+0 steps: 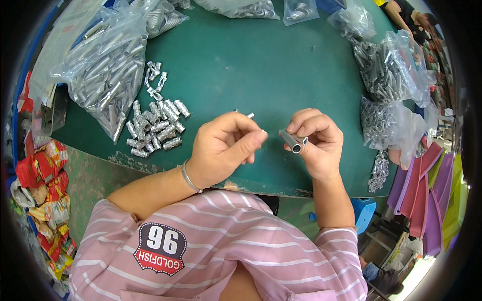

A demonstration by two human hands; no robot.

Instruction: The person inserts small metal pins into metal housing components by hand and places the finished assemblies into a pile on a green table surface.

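My right hand (320, 145) grips a smooth metal tube (290, 141) between thumb and fingers, its open end facing me. A second small metal piece (304, 141) with a slanted opening sits beside the tube in the same grip. To its left is my left hand (226, 141), with curled fingers and the thumb against the index finger. Whether anything small is pinched there is hidden. Just beyond the left knuckles shows a short metal pin (250, 115), partly covered by the hand. Left of that hand lies a pile of patterned metal sleeves (162, 124) on the green tabletop (241, 75).
A plastic bag of metal tubes (109, 79) lies at the left, near several slotted metal anchors (154, 77). Bags of small metal parts (384, 71) and metal rings (380, 120) line the right edge. Linked metal pieces (379, 173) lie below them. Another person (403, 15) is at the upper right.
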